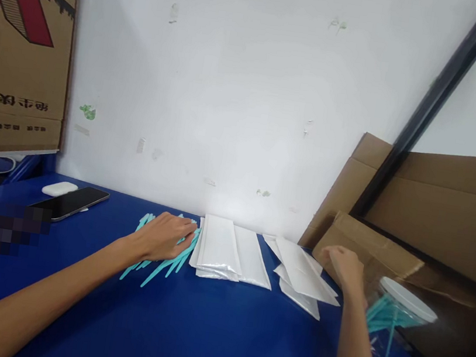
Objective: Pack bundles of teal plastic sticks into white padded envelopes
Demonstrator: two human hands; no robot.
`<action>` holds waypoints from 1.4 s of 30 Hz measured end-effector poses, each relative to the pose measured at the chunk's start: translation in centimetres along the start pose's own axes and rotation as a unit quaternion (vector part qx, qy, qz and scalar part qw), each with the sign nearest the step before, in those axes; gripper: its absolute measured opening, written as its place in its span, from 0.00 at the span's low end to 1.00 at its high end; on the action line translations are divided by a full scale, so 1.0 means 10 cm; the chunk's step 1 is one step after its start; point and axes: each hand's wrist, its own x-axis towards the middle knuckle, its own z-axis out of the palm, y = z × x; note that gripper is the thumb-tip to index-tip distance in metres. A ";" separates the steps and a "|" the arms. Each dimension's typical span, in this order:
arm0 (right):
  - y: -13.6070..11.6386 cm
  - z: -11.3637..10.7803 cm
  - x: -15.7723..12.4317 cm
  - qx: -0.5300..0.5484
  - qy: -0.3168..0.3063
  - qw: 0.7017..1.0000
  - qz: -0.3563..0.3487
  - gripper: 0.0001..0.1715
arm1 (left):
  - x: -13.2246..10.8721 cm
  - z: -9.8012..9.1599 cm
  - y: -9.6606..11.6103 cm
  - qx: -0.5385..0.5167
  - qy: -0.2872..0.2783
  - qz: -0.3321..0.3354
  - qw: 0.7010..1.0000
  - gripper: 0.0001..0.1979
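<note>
A loose pile of thin teal plastic sticks (pixel 156 276) with flattened ends lies on the blue table. My left hand (pixel 168 236) rests on this pile from above, its fingers curled down around some of the sticks. Farther right, my right hand (pixel 344 269) is raised beside a clear tub (pixel 397 325) with a white lid, and more teal sticks show inside it. Motion smears the right hand; its fingers are bent, and whether they hold anything is hidden. Between the hands lie stacked white padded envelopes (pixel 220 247) and a fanned group of white envelopes (pixel 299 273).
A phone (pixel 79 203) and a white earbud case (pixel 59 188) lie at the table's left. Cardboard (pixel 449 214) and a dark metal post (pixel 424 110) stand at the right. A large printed carton (pixel 18 71) is upper left, with a white wall (pixel 233 83) behind.
</note>
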 end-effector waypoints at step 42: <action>-1.22 0.81 -0.96 0.353 -0.570 0.741 0.044 0.17 | -0.03 -0.18 0.01 -0.115 0.220 -0.137 0.959 0.18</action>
